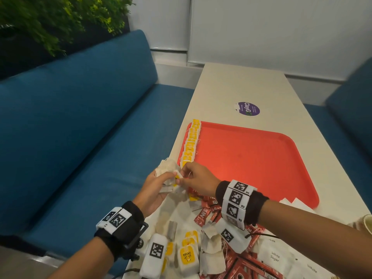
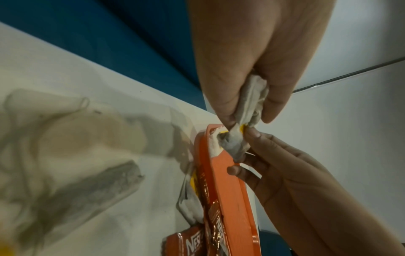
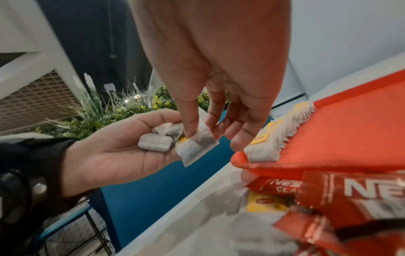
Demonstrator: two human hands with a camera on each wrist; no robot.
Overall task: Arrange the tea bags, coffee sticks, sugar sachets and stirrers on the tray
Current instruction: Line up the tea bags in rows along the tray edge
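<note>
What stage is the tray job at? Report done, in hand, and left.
Done: a row of tea bags lines the left edge of the red tray. In hand: the left hand holds a bunch of tea bags; the right hand pinches one from it. Left: loose tea bags, coffee sticks and sugar sachets lie on the table. No stirrers identifiable.

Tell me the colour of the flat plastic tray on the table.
The flat plastic tray is red-orange, clearest in the head view.

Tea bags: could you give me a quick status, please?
Left hand holds a bunch of tea bags. Right hand pinches one tea bag. One row on tray.
</note>
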